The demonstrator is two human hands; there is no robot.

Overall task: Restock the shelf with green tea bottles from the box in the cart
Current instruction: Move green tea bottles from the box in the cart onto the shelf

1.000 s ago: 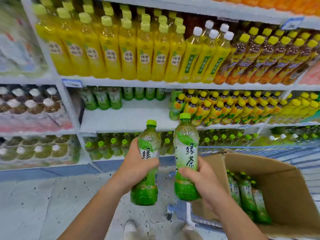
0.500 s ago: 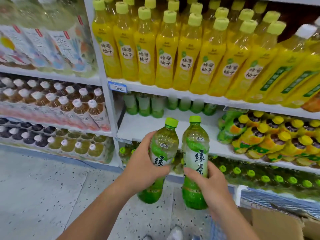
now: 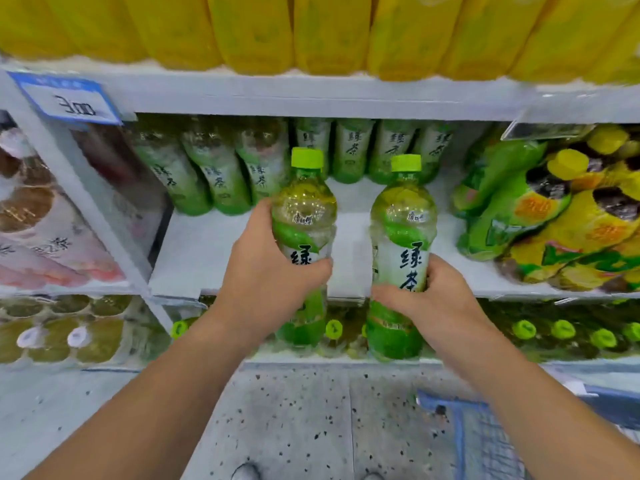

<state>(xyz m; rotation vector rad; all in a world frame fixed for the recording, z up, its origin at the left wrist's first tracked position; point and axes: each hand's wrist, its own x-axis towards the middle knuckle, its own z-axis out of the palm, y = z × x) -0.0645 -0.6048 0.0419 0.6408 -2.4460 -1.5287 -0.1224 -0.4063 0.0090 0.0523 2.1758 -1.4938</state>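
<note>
"Well, what lies nearest?"

"Speckled floor (image 3: 294, 410), the toes of two shoes (image 3: 246, 474) at the bottom edge, and a blue cart (image 3: 485, 431) corner low on the right."

"And the hands?"

"Both are raised in front of the shelf (image 3: 207, 251). The left hand (image 3: 266, 282) has its fingers wrapped round the label of one green tea bottle (image 3: 304, 216). The right hand (image 3: 433, 303) clasps a second bottle (image 3: 403, 216) lower down its label. Both bottles are upright, caps on and apart from each other. They are held in the air just before the white shelf edge, their bases hanging below it."

"What's behind them?"

"A bare stretch of shelf board, then rows of the same tea, the back bottles (image 3: 349, 150), with three standing further forward on the left."

"Anything crowding the sides?"

"On the right, green and yellow wrapped packs (image 3: 554, 220) lean into the space. On the left a slanting white divider (image 3: 86, 202) closes it off, with pink-labelled bottles (image 3: 52, 237) beyond. A blue price tag (image 3: 65, 98) hangs on the board above, where yellow bottles (image 3: 252, 29) stand. Below, green caps (image 3: 562, 330) line the lower shelf."
</note>
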